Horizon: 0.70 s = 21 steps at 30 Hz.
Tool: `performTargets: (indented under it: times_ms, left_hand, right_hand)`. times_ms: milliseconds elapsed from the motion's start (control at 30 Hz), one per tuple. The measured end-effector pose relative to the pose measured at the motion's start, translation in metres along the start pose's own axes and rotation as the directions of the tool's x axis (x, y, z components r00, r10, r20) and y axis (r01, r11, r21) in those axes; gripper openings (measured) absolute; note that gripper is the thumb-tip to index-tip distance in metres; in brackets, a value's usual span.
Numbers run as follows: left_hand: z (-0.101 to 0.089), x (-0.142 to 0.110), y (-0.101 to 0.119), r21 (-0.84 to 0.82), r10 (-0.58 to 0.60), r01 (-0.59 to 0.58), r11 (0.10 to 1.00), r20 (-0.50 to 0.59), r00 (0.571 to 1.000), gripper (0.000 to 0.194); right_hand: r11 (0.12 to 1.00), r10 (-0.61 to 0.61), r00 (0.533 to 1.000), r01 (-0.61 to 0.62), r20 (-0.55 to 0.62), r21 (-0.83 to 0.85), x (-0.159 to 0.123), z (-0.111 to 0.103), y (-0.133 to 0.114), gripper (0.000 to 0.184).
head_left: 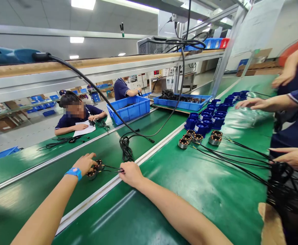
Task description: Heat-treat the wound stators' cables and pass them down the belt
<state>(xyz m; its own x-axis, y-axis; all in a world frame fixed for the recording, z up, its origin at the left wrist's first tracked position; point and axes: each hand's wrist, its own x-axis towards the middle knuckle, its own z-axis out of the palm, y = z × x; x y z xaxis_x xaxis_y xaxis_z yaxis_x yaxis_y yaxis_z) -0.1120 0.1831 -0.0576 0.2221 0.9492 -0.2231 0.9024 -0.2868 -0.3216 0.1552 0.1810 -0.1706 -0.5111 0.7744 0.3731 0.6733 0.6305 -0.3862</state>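
Wound coil units [94,169] with thin black leads [113,168] are what I am working on, but going from the biggest thing down: the green conveyor belt [189,190] is filling most of my view, with a pale rail [149,154] running between its lanes. Behind it a blue crate [129,110] and a shallow blue tray [182,102] are sitting side by side. A co-worker's hand [251,103] is lying on clear plastic near a cluster of blue caps [210,119], and another of their hands [293,157] is resting by a black cable bundle [284,183]. Four more metal coils [200,137] are lying just in front of the caps. A coiled black cable [125,148] is lying close beyond my fingers. My left hand [85,162], wearing a blue wristband [74,172], is curling over the coil units on the far lane, fingers closed down onto them. My right hand [130,173] is pinching the leads at the rail, fingers together
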Motion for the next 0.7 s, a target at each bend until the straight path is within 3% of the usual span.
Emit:
performTargets:
  times_ms: [100, 167, 267, 333, 433, 533, 600, 700]
  left_hand:
    - [-0.002, -0.012, 0.010, 0.000, -0.043, 0.043, 0.999, -0.048, 0.998, 0.022]
    - [-0.006, -0.029, 0.020, -0.008, -0.089, 0.088, 0.996, -0.085, 0.992, 0.022]
    - [-0.012, -0.067, 0.046, -0.031, -0.123, 0.119, 0.992, -0.144, 0.982, 0.022]
    - [-0.015, -0.096, 0.071, -0.059, -0.114, 0.105, 0.993, -0.190, 0.975, 0.023]
    - [-0.012, -0.136, 0.119, -0.162, -0.093, 0.050, 0.986, -0.271, 0.958, 0.021]
    - [-0.002, -0.166, 0.169, -0.285, -0.056, -0.027, 0.958, -0.279, 0.959, 0.018]
    - [0.002, -0.183, 0.201, -0.348, -0.033, -0.062, 0.935, -0.259, 0.965, 0.017]
    - [-0.001, -0.205, 0.239, -0.399, -0.017, -0.082, 0.913, -0.237, 0.971, 0.014]
  right_hand:
    - [0.996, 0.042, 0.999, -0.043, -0.024, -0.078, 0.006, -0.021, 0.040, 0.008]
    - [0.993, 0.008, 1.000, -0.011, -0.027, -0.115, 0.010, -0.037, 0.060, 0.007]
    - [0.982, -0.108, 0.993, 0.099, -0.050, -0.159, 0.007, -0.068, 0.074, 0.014]
    - [0.966, -0.181, 0.979, 0.161, -0.088, -0.202, -0.010, -0.095, 0.074, 0.021]
    - [0.935, -0.272, 0.954, 0.232, -0.125, -0.268, -0.066, -0.138, 0.069, 0.028]
    - [0.895, -0.363, 0.915, 0.291, -0.175, -0.337, -0.144, -0.168, 0.064, 0.033]
    - [0.888, -0.366, 0.913, 0.285, -0.181, -0.360, -0.198, -0.177, 0.062, 0.034]
    - [0.913, -0.282, 0.951, 0.227, -0.123, -0.339, -0.265, -0.179, 0.060, 0.033]
